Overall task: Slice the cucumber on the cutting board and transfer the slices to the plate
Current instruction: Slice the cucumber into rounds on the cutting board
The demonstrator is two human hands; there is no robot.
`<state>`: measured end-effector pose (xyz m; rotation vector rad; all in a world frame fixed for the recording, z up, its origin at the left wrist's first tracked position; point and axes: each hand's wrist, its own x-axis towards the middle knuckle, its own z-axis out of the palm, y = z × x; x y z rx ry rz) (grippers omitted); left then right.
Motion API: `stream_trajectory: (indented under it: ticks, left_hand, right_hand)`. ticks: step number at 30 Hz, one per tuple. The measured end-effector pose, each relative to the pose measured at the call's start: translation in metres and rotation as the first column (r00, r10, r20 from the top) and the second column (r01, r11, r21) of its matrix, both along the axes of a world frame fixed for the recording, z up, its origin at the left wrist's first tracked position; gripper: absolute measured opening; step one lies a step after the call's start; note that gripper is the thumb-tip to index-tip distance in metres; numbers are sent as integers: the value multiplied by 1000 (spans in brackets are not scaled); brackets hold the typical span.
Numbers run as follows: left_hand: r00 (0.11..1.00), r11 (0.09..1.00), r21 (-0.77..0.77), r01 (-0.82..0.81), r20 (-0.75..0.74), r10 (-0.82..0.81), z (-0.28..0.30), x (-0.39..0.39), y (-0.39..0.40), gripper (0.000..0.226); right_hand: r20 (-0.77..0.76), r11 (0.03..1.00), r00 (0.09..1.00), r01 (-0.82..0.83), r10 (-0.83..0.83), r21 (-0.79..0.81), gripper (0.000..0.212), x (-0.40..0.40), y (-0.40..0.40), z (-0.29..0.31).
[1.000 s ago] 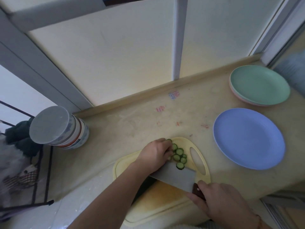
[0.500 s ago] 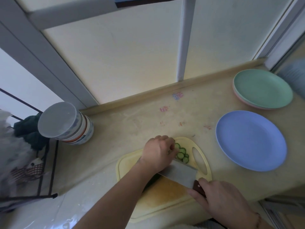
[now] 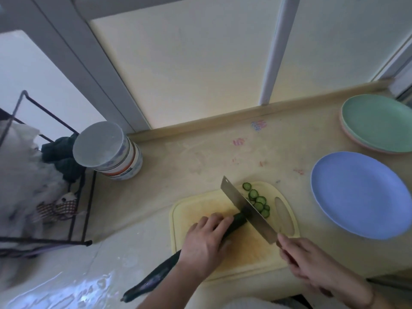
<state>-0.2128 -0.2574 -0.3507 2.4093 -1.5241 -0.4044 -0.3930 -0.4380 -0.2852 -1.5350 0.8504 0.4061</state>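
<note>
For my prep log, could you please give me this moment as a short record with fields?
left hand: holds the cucumber down on the cutting board
right hand: grips the cleaver by its handle
blade: tilted, edge at the cucumber's cut end
slices: cut rounds on the board beyond the blade
blue plate: right of the board, holds no slices
green plate: farther back, stacked on another

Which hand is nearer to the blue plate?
The right hand. It grips the knife handle, just beside the blue plate's near rim. The left hand holds the cucumber further away, across the cutting board.
</note>
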Motion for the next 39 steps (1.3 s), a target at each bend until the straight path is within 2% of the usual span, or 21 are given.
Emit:
stream_trajectory:
  ticks: [3, 8, 16, 20, 25, 27, 33, 39]
  left_hand:
    - [997, 995, -69, 67, 41, -64, -5, 1, 1, 61]
    - [993, 994, -69, 90, 87, -84, 0, 5, 4, 69]
    - [986, 989, 24, 144, 82, -146, -12, 1, -9, 80]
    - [981, 981, 108, 161, 89, -171, -1, -4, -17, 77]
    - [959, 976, -20, 216, 194, -208, -11, -3, -24, 70]
    - [947, 970, -22, 240, 224, -229, -17, -1, -28, 73]
    - [949, 971, -68, 230, 236, -209, -13, 1, -26, 66]
    - [957, 970, -81, 229, 200, -209, -18, 1, -25, 59]
  right_hand:
    - [-51, 999, 998, -26, 28, 39, 53, -1, -9, 0]
    - [-79, 996, 995, -60, 64, 61, 64, -2, -14, -4]
    - [-61, 998, 997, 55, -53, 24, 65, -18, -5, -4]
    - [-54, 999, 998, 43, -43, -5, 53, -17, 11, -6]
    - [-35, 997, 998, 47, -50, -65, 51, -13, 22, -6]
    - [-30, 995, 998, 49, -52, -84, 51, -12, 23, -4]
    - [14, 987, 1000, 22, -20, -161, 51, -13, 26, 2]
    - [-4, 979, 1000, 24, -25, -201, 53, -12, 27, 0]
